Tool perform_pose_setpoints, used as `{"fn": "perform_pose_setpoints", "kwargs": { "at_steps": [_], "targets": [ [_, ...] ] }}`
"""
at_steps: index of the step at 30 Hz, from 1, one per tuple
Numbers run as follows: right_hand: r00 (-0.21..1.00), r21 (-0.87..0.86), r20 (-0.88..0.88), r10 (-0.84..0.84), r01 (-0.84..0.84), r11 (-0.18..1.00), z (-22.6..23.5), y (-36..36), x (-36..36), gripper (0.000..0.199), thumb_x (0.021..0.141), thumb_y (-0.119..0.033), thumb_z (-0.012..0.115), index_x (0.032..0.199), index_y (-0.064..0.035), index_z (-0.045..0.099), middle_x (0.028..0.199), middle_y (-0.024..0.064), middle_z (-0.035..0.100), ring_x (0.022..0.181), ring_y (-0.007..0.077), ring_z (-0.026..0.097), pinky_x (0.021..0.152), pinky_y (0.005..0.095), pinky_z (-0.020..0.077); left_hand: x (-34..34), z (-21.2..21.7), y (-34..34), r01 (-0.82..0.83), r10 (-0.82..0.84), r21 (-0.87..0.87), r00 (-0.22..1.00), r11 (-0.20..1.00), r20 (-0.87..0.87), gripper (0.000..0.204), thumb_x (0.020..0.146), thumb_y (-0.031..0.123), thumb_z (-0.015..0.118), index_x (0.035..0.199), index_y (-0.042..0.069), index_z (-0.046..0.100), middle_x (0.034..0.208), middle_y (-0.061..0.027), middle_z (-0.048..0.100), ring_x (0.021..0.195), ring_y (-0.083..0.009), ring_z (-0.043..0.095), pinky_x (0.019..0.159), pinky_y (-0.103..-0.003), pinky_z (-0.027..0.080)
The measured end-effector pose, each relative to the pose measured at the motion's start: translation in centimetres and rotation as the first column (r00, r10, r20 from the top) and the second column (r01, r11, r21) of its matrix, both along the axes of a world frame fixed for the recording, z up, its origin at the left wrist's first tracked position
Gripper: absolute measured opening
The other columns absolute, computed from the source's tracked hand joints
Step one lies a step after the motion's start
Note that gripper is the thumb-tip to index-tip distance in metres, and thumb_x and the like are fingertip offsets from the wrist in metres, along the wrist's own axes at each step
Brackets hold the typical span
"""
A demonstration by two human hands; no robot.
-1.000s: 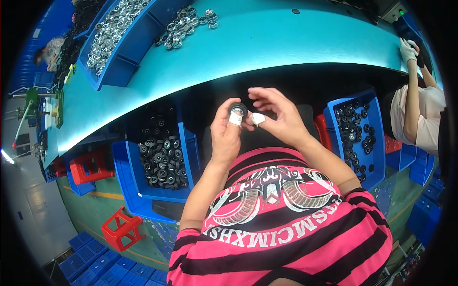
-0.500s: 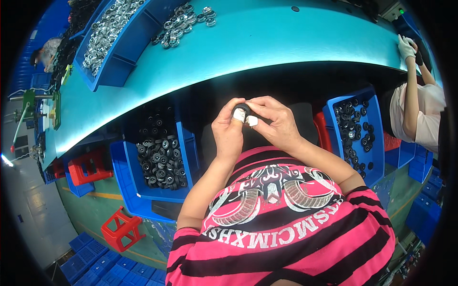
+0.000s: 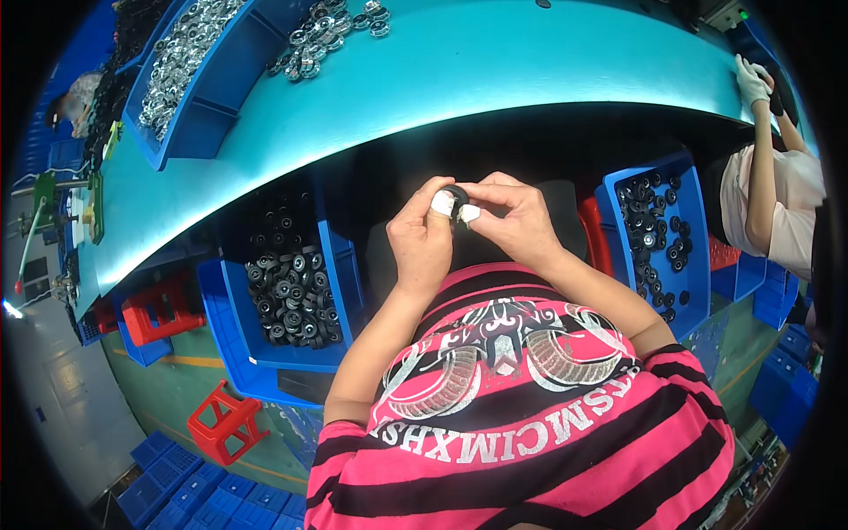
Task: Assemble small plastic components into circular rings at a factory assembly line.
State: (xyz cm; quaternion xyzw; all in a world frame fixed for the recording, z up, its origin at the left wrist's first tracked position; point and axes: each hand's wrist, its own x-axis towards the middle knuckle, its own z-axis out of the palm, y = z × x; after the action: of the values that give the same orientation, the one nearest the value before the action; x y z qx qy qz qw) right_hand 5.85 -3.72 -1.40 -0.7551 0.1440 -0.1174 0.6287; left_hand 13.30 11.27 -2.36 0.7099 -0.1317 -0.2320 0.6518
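Observation:
Between my two hands, above my lap and just off the table's near edge, I hold a small black wheel (image 3: pixel 456 192). My left hand (image 3: pixel 420 231) pinches it between thumb and fingers, its thumb wrapped in white tape. From the other side my right hand (image 3: pixel 519 221) grips the wheel's rim, with white tape on the thumb too. The fingers cover much of the wheel. Left of my arms, a blue bin (image 3: pixel 340 274) holds many black wheels (image 3: pixel 291 300). On the right, another blue bin (image 3: pixel 698 283) contains more black wheels (image 3: pixel 654 225).
Clear wheel cores (image 3: pixel 318 35) lie on the teal table (image 3: pixel 459 79) beside a tilted blue bin (image 3: pixel 208 115) full of them. A green hand press (image 3: pixel 93 208) stands at the far left. Red stools (image 3: pixel 225 422) are on the floor. A gloved co-worker (image 3: pixel 764 177) sits at right.
My view has shifted slightly, so the table and bins sit a little higher and further left. Both hands keep hold of the wheel, with the right fingers slightly repositioned on its rim.

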Motion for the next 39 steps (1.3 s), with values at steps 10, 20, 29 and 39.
{"fn": "perform_pose_setpoints", "kwargs": {
  "at_steps": [10,20,29,39],
  "targets": [
    [0.993,0.553,-0.054,0.101,-0.055,0.831,-0.7,-0.4,0.4,0.053,0.086,0.000,0.076,0.134,0.0028,0.051,0.102,0.0067,0.068,0.092,0.0115,0.068,0.086,0.0268,0.0556,-0.2,-1.4,0.1,0.011,-0.072,-0.316,0.981,0.949,-0.182,0.027,0.107,0.017,0.057,0.126,-0.001,0.065,0.104,-0.0055,0.068,0.087,-0.0104,0.064,0.073,-0.025,0.053],
    [0.996,0.716,-0.070,0.052,0.014,0.698,-1.7,-0.2,0.1,0.034,0.090,0.001,0.061,0.123,0.0030,0.057,0.106,0.0102,0.068,0.094,0.0151,0.068,0.083,0.0306,0.0570,-0.1,-1.9,0.8,0.154,-0.176,-0.279,0.983,0.948,-0.054,0.033,0.102,0.012,0.064,0.133,0.000,0.061,0.112,-0.0058,0.064,0.098,-0.0121,0.064,0.081,-0.026,0.055],
    [0.996,0.620,-0.069,0.055,0.000,0.785,-2.2,-0.7,0.0,0.026,0.089,-0.001,0.063,0.115,0.0017,0.062,0.103,0.0066,0.065,0.091,0.0108,0.065,0.079,0.0270,0.0557,0.0,-1.1,0.8,0.251,-0.248,0.028,0.925,0.968,0.288,0.050,0.090,-0.005,0.072,0.138,-0.001,0.059,0.116,-0.0066,0.059,0.105,-0.0164,0.065,0.089,-0.030,0.057],
    [0.991,0.832,-0.072,0.114,-0.003,0.554,-2.0,-1.2,-0.3,0.028,0.099,-0.014,0.065,0.123,-0.0007,0.063,0.111,0.0072,0.068,0.098,0.0129,0.067,0.085,0.0285,0.0565,0.0,-2.2,0.9,0.136,-0.166,-0.342,0.985,0.930,-0.057,0.053,0.089,0.001,0.078,0.139,0.000,0.060,0.121,-0.0054,0.064,0.107,-0.0152,0.065,0.094,-0.029,0.055]
  ]
}}
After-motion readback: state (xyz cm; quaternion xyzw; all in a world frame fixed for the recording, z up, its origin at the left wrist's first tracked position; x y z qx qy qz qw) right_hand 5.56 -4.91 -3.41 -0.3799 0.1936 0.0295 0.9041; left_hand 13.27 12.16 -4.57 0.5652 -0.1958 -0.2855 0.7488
